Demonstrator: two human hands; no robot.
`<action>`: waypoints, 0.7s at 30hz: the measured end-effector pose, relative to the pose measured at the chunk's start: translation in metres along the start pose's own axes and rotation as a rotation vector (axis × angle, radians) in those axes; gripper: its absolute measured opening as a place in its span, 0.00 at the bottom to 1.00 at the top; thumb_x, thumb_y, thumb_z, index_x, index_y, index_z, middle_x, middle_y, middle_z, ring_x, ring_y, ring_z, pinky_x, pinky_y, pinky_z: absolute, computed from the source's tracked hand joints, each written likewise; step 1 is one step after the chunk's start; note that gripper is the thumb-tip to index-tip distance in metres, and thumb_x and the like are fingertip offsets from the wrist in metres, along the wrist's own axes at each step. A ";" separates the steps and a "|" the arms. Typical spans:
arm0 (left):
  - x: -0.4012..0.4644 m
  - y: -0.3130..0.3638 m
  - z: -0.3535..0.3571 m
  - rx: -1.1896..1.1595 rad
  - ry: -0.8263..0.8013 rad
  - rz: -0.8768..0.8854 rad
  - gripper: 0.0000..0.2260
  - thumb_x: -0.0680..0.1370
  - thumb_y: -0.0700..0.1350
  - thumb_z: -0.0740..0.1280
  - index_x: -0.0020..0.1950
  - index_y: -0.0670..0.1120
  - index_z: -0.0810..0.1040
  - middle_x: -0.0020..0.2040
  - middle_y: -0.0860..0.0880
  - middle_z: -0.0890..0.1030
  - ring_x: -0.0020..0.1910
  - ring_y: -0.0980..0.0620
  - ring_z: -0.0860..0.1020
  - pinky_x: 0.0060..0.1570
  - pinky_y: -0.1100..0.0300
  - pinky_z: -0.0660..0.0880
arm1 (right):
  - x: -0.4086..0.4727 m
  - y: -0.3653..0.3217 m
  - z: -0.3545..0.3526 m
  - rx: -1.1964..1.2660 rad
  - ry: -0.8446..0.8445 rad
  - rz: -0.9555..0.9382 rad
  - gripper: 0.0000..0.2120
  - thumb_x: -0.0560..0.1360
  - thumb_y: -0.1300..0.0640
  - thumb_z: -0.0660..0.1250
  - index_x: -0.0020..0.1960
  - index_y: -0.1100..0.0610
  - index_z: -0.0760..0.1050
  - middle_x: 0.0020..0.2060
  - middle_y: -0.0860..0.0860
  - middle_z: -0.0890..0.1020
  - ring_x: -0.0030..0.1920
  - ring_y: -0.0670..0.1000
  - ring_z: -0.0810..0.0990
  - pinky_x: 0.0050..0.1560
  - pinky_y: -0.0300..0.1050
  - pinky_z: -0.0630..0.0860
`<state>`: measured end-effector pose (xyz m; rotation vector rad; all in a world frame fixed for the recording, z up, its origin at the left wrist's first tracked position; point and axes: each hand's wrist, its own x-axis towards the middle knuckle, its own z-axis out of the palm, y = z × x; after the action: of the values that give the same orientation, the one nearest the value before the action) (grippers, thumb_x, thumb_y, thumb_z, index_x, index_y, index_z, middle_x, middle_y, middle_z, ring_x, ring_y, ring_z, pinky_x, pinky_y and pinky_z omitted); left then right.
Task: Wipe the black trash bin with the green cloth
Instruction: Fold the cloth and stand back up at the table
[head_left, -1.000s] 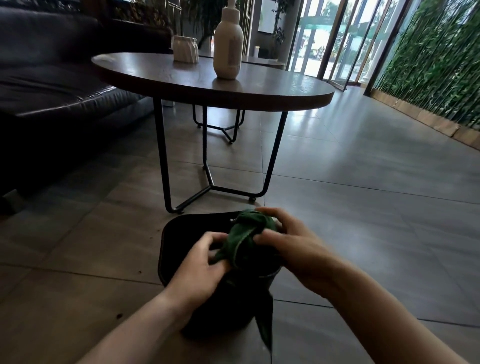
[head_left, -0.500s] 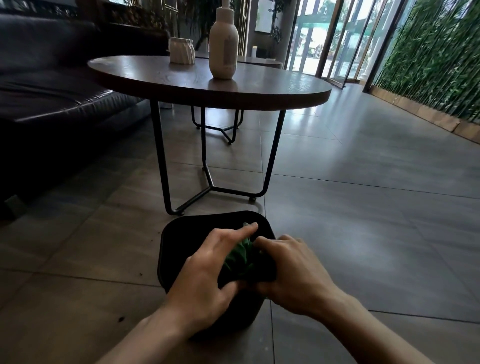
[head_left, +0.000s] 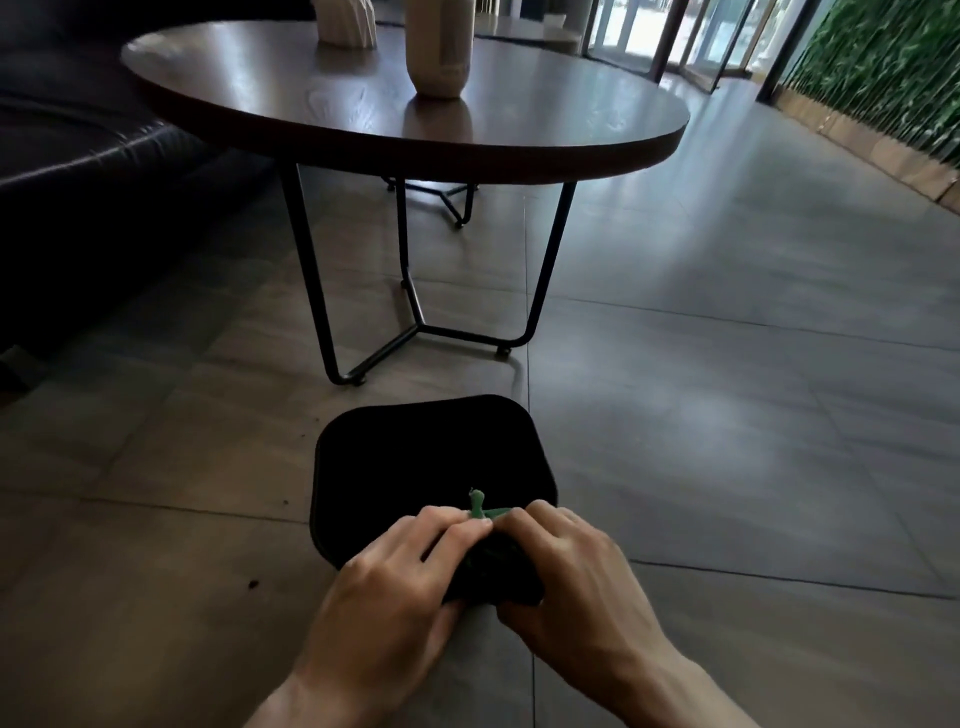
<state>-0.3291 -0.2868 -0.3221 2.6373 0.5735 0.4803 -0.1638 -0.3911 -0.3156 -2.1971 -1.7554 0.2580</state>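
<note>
Pinching the green cloth together, the left hand and right hand press it on the near rim of the black trash bin, which stands on the floor, its unwiped sides lying straight ahead, equally near both.

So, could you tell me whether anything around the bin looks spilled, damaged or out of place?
Only a little: a few small dark specks lie on the grey tiled floor left of the black plastic trash bin, like crumbs or dirt. The bin stands upright, with both hands bunching the green cloth at its near rim.
</note>
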 end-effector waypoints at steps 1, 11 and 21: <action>-0.005 0.006 -0.003 0.003 -0.021 -0.021 0.31 0.64 0.39 0.78 0.66 0.51 0.78 0.60 0.54 0.80 0.57 0.53 0.81 0.56 0.56 0.80 | -0.005 -0.005 -0.003 -0.008 -0.031 0.005 0.20 0.67 0.50 0.70 0.59 0.47 0.74 0.49 0.43 0.76 0.49 0.50 0.76 0.45 0.47 0.77; -0.015 0.105 -0.094 -0.041 -0.113 -0.225 0.35 0.59 0.38 0.80 0.65 0.52 0.77 0.60 0.54 0.79 0.55 0.51 0.81 0.53 0.57 0.81 | -0.041 -0.063 -0.121 -0.003 -0.164 0.090 0.18 0.68 0.55 0.70 0.57 0.51 0.75 0.50 0.47 0.77 0.51 0.52 0.75 0.45 0.49 0.78; 0.099 0.250 -0.297 -0.026 -0.129 -0.132 0.31 0.61 0.40 0.74 0.63 0.55 0.77 0.59 0.56 0.79 0.57 0.53 0.81 0.53 0.59 0.79 | -0.042 -0.099 -0.383 0.008 -0.057 0.121 0.15 0.71 0.54 0.68 0.57 0.51 0.73 0.52 0.47 0.77 0.53 0.54 0.76 0.47 0.48 0.75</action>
<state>-0.2850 -0.3601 0.0692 2.5623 0.6890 0.2739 -0.1364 -0.4627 0.0746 -2.3154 -1.6486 0.3578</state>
